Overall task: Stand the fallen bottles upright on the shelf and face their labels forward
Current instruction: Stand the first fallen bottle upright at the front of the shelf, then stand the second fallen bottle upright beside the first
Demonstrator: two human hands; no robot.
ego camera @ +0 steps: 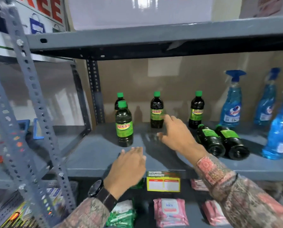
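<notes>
Several dark bottles with green caps and green labels stand upright on the grey shelf (pixel 91 155): a front left bottle (pixel 124 125) with another bottle (pixel 119 100) behind it, a middle bottle (pixel 156 111) and a right bottle (pixel 195 111). Two more dark bottles lie on their sides at the right, one (pixel 209 140) beside the other (pixel 231 142), bases toward me. My right hand (pixel 177 135) hovers open just in front of the middle bottle, fingers spread, holding nothing. My left hand (pixel 127 168) is open over the shelf's front edge, below the front left bottle.
Blue spray bottles (pixel 231 102) stand at the shelf's right end, one (pixel 280 129) near the fallen bottles. A perforated metal upright (pixel 30 96) rises at the left. A yellow price tag (pixel 163 181) hangs on the shelf edge. Pink and green packets (pixel 170 211) lie on the shelf below.
</notes>
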